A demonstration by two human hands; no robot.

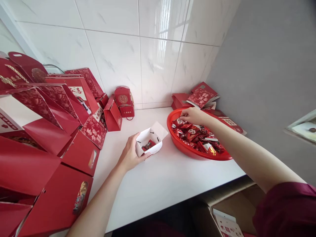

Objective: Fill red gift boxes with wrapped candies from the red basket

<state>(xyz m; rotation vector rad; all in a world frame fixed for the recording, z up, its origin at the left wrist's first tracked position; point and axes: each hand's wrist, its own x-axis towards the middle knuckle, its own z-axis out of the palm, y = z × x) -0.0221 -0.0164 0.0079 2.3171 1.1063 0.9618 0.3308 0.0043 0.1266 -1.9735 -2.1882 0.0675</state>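
My left hand (130,152) is wrapped around the side of a small candy box (140,148), white inside, with its top flap folded out to the right. A red wrapped packet (149,144) lies in the bottom of this box. Over at the red plastic basket (197,154), my right hand (191,116) reaches in at the far left part of the rim. Its fingers are pinched together at a red-wrapped candy (181,121) with white lettering. Many more wrapped candies (194,132) fill the basket.
Red gift boxes (76,149) crowd the left side of the white table (148,184). Two small red boxes (124,102) stand by the tiled wall. Flat red cartons (201,95) lie behind the basket. Below the table edge, a cardboard box (242,207) holds printed cartons.
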